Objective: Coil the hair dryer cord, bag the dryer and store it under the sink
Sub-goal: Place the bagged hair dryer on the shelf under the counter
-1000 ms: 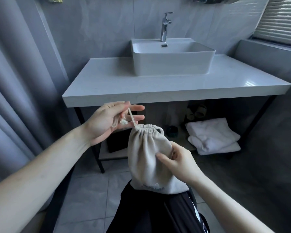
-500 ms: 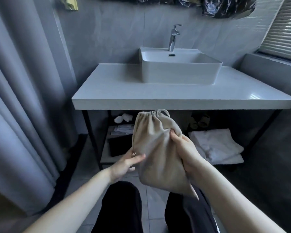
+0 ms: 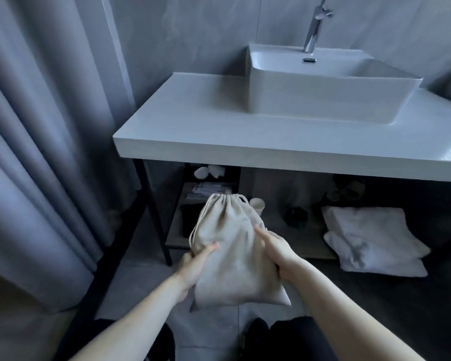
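Observation:
A beige drawstring bag [image 3: 235,256], cinched at its top, hangs in front of the open shelf [image 3: 175,241] under the white counter [image 3: 219,142]. My left hand [image 3: 195,264] grips its left side with the thumb on the front. My right hand [image 3: 276,250] holds its right side, fingers curled round the cloth. The bag bulges; the dryer and its cord are hidden inside. The white sink [image 3: 323,92] with a chrome tap [image 3: 314,27] stands on the counter.
On the shelf lie folded white towels [image 3: 372,238], a dark round jar [image 3: 296,217], a pale cup [image 3: 257,204], papers [image 3: 208,190] and a black box [image 3: 189,220]. A black frame leg [image 3: 154,212] stands left of the bag. A grey curtain [image 3: 37,152] hangs at the left.
My left hand let go of the drawstring and took the bag's left side. Both hands have lowered the bag toward the shelf, and my view has dropped and shifted left.

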Demonstrator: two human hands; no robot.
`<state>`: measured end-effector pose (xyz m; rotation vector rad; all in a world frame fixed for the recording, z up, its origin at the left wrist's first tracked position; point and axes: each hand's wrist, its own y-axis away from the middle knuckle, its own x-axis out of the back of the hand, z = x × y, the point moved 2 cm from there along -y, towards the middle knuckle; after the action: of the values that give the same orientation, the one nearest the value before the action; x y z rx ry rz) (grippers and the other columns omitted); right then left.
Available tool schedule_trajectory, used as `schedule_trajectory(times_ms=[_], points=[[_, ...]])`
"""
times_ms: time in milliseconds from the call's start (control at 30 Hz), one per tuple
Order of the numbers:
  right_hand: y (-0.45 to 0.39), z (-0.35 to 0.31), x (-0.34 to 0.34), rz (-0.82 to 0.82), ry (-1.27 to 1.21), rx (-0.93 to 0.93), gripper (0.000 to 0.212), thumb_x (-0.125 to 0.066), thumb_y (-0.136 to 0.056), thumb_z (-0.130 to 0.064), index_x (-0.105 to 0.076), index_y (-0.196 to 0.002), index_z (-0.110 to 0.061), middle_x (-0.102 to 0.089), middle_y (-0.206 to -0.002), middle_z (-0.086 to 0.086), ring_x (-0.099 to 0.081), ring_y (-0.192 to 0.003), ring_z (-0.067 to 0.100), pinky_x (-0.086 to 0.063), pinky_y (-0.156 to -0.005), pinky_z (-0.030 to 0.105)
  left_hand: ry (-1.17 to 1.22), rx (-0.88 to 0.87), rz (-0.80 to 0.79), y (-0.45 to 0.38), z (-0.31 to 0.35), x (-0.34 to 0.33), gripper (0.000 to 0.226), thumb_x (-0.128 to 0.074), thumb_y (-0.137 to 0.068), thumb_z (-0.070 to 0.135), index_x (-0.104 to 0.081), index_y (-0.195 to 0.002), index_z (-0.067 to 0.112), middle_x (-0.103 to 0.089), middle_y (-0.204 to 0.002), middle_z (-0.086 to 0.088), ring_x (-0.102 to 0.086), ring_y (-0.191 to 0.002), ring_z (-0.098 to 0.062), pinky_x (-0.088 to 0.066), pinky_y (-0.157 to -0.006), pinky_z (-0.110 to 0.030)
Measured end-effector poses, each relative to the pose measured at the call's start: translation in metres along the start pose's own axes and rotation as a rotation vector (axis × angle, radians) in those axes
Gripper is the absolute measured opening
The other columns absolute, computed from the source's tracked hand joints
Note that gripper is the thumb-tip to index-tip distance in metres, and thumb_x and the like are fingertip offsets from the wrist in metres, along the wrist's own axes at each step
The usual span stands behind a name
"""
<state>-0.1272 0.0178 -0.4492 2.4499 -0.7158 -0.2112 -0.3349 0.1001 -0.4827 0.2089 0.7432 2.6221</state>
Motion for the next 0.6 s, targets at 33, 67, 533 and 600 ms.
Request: schedule_trajectory(times_ms=[33,67,533,600], points=[[-0.010,0.007,-0.002,-0.028,0.099,-0.030,0.055,-0.076,-0.090,-0.055,-0.072,-0.127,-0.014,-0.081,-0.115,0.003,-0.077,-0.105,0.022,-0.061,-0.096,0.038,0.038,0.027,0.019,-0.015,-0.004,0.004,0.071,-0.083,-0.073,0.063,-0.066,-0.124,0.017,-0.072,-0.112,0.003,-0.068,-0.110,-0.020,-0.054,-0.095,-0.034],[-0.021,0.015,-0.003,-0.055,0.199,-0.070,0.057,-0.078,-0.085,-0.060,-0.073,-0.126,-0.020,-0.081,-0.113,-0.001,-0.076,-0.103,0.021,-0.061,-0.092,0.038,0.067,0.056,0.038,-0.032,-0.011,0.008,0.086,-0.083,-0.071,0.065,-0.061,-0.136,0.013,-0.072,-0.118,0.001,-0.068,-0.111,-0.020,-0.055,-0.092,-0.034],[-0.209,0.072,-0.048,-0.024,-0.014,-0.185,0.053,-0.085,-0.088,-0.033,-0.064,-0.131,-0.009,-0.071,-0.128,0.011,-0.072,-0.113,0.034,-0.069,-0.077,0.051,0.074,0.215,-0.008,-0.236,-0.054,0.008,0.075,-0.089,-0.047,0.027,-0.077,-0.119,0.012,-0.085,-0.104,-0.011,-0.080,-0.098,-0.033,-0.063,-0.089,-0.044],[-0.233,0.075,-0.055,0.003,-0.048,-0.184,0.051,-0.084,-0.089,-0.030,-0.064,-0.131,-0.011,-0.071,-0.125,0.010,-0.072,-0.110,0.033,-0.069,-0.071,0.047,0.060,0.218,-0.001,-0.265,-0.057,0.012,0.075,-0.086,-0.047,0.023,-0.075,-0.121,0.012,-0.083,-0.107,-0.013,-0.079,-0.098,-0.033,-0.064,-0.086,-0.044]])
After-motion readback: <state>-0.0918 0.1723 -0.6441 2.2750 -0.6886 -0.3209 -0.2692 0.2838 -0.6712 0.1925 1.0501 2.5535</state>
